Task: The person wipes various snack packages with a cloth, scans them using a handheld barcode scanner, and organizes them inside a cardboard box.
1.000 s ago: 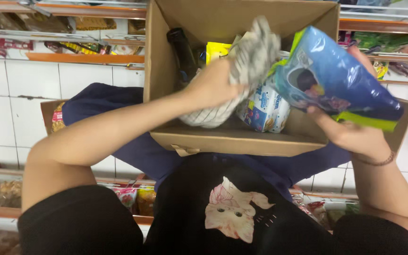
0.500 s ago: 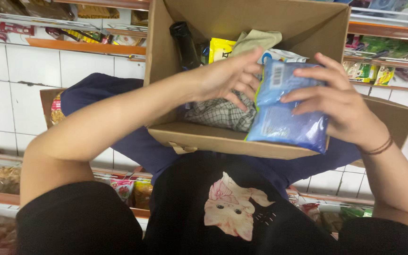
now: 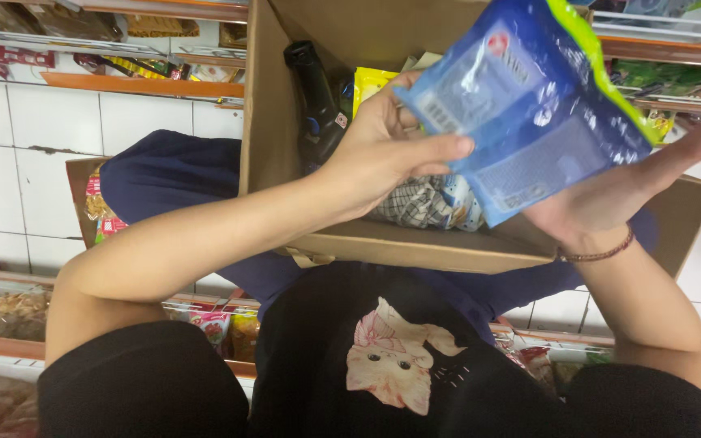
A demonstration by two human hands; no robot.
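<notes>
A blue plastic pouch with a green top edge (image 3: 529, 113) is held up over an open cardboard box (image 3: 415, 247) that rests on my lap. My left hand (image 3: 391, 154) pinches the pouch's left edge between thumb and fingers. My right hand (image 3: 610, 195) supports it from below with the palm spread under it. Inside the box lie a dark bottle (image 3: 314, 101), a yellow packet (image 3: 371, 85) and a checked cloth bundle (image 3: 423, 203).
Store shelves with packaged snacks (image 3: 123, 65) run along the top, and more packets (image 3: 221, 324) fill a shelf under my arms. White tiled floor (image 3: 18, 178) lies to the left. A second cardboard box (image 3: 83, 195) with packets sits behind my blue-clad knee.
The blue pouch has been lifted out of the box and turned up toward the camera. My left hand has left the cloth bundle and now grips the pouch's edge.
</notes>
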